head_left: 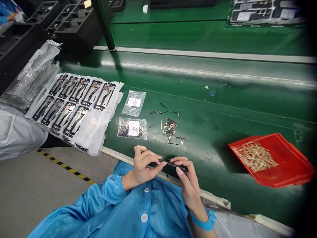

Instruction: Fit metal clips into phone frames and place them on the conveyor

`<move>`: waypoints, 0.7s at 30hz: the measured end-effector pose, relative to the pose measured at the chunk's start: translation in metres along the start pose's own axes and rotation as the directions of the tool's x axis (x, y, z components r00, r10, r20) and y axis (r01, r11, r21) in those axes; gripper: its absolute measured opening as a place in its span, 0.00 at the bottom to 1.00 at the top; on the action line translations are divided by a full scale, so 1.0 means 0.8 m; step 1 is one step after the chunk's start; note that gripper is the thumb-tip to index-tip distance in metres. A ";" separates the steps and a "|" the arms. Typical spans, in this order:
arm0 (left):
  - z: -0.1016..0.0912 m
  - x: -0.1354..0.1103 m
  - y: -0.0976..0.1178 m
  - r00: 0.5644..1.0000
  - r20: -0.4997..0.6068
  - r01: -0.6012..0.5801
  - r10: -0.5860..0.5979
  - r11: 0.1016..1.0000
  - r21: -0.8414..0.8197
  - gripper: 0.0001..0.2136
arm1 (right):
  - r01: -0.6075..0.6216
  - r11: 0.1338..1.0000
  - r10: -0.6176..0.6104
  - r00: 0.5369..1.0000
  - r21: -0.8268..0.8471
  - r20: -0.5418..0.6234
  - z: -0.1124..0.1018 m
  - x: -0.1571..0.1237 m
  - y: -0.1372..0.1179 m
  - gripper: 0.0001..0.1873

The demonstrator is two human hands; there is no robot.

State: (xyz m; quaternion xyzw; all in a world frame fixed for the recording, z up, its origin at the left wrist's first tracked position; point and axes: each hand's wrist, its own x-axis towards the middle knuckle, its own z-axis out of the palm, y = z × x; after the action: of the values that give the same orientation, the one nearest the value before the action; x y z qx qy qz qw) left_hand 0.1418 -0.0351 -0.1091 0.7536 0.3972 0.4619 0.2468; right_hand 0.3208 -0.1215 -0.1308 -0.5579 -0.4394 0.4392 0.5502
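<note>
The left hand pinches one end of a slim black strip between thumb and fingers, and the right hand closes on the other end the same way. Both grips are nearly shut. The strip sits just over the edge of the green workbench, in front of a blue smock.

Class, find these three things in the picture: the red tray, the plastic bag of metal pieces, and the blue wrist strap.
red tray [289, 162], head view, bare red floor of the tray
plastic bag [123, 128], head view, left end of the bag, over the metal pieces
blue wrist strap [203, 223], head view, middle of the band
</note>
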 end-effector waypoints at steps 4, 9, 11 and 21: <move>-0.001 -0.002 -0.002 1.000 0.003 -0.006 0.006 1.000 -0.010 0.13 | 0.013 1.000 -0.014 0.999 0.014 0.041 -0.004 0.000 0.003 0.05; -0.003 -0.001 0.001 1.000 -0.001 -0.021 0.021 1.000 -0.004 0.13 | 0.014 1.000 -0.014 0.998 -0.012 0.065 -0.009 0.000 0.004 0.06; -0.002 -0.001 0.002 1.000 -0.009 -0.029 0.029 1.000 -0.007 0.13 | 0.022 1.000 -0.021 0.999 -0.023 0.049 -0.008 0.000 0.005 0.05; -0.021 0.017 -0.023 0.959 0.271 -0.061 0.077 0.996 -0.069 0.06 | -0.007 0.998 0.006 1.000 -0.059 -0.016 0.002 0.009 -0.003 0.06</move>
State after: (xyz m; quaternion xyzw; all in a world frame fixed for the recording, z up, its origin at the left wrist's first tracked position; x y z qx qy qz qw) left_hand 0.1231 -0.0133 -0.1085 0.8158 0.3187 0.3734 0.3058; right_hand 0.3208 -0.1139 -0.1288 -0.5789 -0.4462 0.4232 0.5355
